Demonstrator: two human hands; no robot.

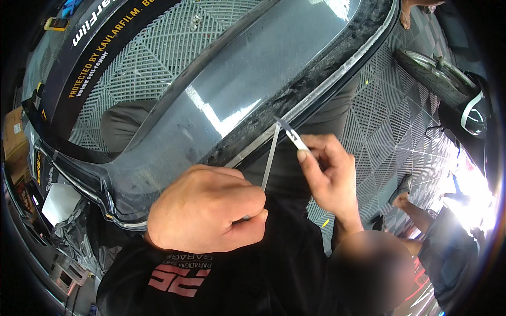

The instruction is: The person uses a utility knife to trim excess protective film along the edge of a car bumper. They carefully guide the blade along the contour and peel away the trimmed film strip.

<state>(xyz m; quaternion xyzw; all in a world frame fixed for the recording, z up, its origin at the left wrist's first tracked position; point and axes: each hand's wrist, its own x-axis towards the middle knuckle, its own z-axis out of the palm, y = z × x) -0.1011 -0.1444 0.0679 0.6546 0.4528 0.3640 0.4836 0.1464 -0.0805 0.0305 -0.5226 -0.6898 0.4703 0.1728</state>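
Note:
A large grey, glossy vehicle body panel (pixel 158 126) lies slanting across my lap, its dark inner border smudged with dust. My left hand (pixel 208 208) is closed in a fist at the panel's near edge, gripping a thin pale strip (pixel 271 158). That strip runs taut from the fist up to the panel's rim (pixel 316 95). Between thumb and fingers, my right hand (pixel 333 174) pinches a small knife (pixel 293 137) with a pointed blade. The blade tip is beside the strip's upper end at the rim; whether it touches cannot be made out.
A black curved board with lettering (pixel 79 63) stands at the far left, over grey grid floor tiles (pixel 363 142). Black plastic sheeting (pixel 79 231) is bunched at the left. A wheel (pixel 437 73) is at the right, and another person's sandalled foot (pixel 403 189) below it.

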